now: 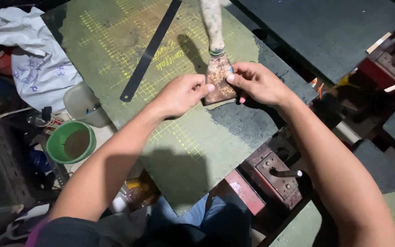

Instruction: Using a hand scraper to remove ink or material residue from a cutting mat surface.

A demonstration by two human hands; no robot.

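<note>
- Scraper [217, 75]: a rusty, broad-bladed tool with a pale, stained handle; it lies on the mat, handle pointing away from the person, blade edge toward them.
- Left hand [181, 93]: fingertips pinched on the blade's left lower corner, thumb meeting the right hand's thumb over the rusted face.
- Right hand [257, 82]: fingers curled round the blade's right edge, clamped on it; both hands are together on the one blade.
- Mat [179, 137]: worn green cutting mat with a yellow grid, forming the surface under the scraper; its coating is stripped to dark patches just right of the scraper.
- Ruler [149, 50]: long dark metal strip lying diagonally on the mat, left of the scraper and apart from it.
- Green bowl [71, 142]: off the mat, well to the left of the scraper and nearer the person; a translucent cup [84, 104] stands just beyond it.
- Cloth [37, 59]: crumpled pale sheet, far left of the scraper.
- Red block [275, 174]: metal fitting with a peg, below the mat's edge, nearer the person than the scraper.
- Risk, as a judgement: bare fingertips sit on a corroded edge, so a slip of either hand along it could cut or scrape skin; rust flakes may also foul the mat.
- Risk, as a judgement: the handle is unheld, so pressure on the blade alone could pivot the tool toward the ruler.
</note>
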